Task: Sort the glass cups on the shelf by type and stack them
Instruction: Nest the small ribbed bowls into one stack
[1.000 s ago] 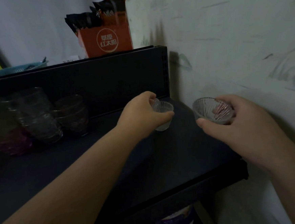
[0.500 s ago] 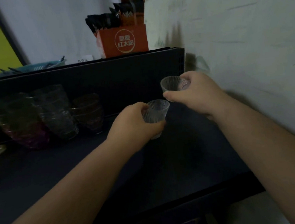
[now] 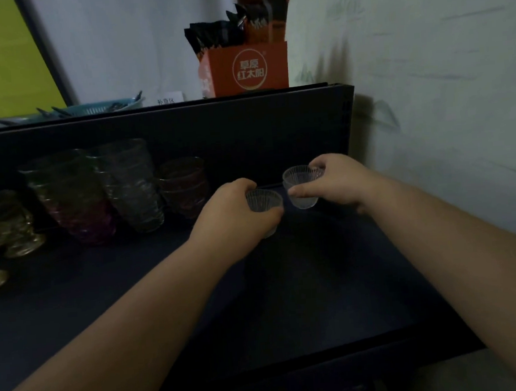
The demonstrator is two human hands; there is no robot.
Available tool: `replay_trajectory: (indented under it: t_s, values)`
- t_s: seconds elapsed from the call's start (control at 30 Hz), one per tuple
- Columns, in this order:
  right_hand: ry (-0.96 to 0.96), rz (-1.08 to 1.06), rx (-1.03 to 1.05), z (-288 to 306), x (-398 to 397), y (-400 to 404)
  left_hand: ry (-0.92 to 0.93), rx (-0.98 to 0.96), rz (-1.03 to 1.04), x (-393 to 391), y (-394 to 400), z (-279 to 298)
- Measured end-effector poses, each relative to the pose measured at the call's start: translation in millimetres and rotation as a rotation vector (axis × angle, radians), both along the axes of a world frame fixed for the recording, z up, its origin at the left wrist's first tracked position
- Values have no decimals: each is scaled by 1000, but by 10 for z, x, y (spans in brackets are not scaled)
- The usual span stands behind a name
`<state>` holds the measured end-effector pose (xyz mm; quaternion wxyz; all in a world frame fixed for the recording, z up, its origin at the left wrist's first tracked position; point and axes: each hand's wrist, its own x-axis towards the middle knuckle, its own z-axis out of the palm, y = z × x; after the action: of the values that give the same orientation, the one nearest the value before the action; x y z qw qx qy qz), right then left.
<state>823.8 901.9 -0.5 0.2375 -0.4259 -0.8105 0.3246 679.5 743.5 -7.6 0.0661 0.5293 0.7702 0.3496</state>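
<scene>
Hands over dark shelf [image 3: 104, 300]: my left hand [image 3: 236, 211] fingers wrapped round ribbed cup [image 3: 263, 201]; right hand [image 3: 335, 178] fingers pinching second ribbed cup [image 3: 301, 185], just beside first.

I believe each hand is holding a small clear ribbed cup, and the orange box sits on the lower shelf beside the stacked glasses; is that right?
Not quite: the head view shows the orange box on the top ledge, above the stacked glasses. The left hand and right hand do each hold a small clear ribbed cup.
</scene>
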Motion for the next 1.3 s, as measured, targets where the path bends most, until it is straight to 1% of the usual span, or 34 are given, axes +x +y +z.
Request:
replay_trajectory:
  t_s: [0.13, 0.3, 0.4, 0.5, 0.63, 0.8, 0.93, 1.03, 1.2, 1.3]
  values:
    - [24, -10, -35, -50, -13, -22, 5, -17, 26, -46, 20, -4]
    - [10, 18, -30, -70, 15, -92, 62, -36, 51, -73, 4, -27]
    - [0, 47, -36, -74, 44, -127, 40, 38, 88, -40, -17, 23]
    - [15, 62, -50, -101, 52, -149, 75, 119, 129, -8, 11, 177]
    - [33, 56, -37, -129, 45, -195, 95, 172, 103, 71, 94, 396]
    - [57, 121, -70, -123, 46, -244, 18, 152, 20, 237, 283, 441]
    - [64, 169, -17, -111, 75, -278, -20, 78, -15, 331, 411, 340]
    - [-8, 192, 22, -88, 82, -310, -49, 51, -23, 351, 453, 236]
    - [89, 179, -30, -118, 100, -311, -104, 30, -38, 351, 439, 200]
    - [141, 176, -49, -135, 80, -318, -173, 45, -23, 337, 387, 179]
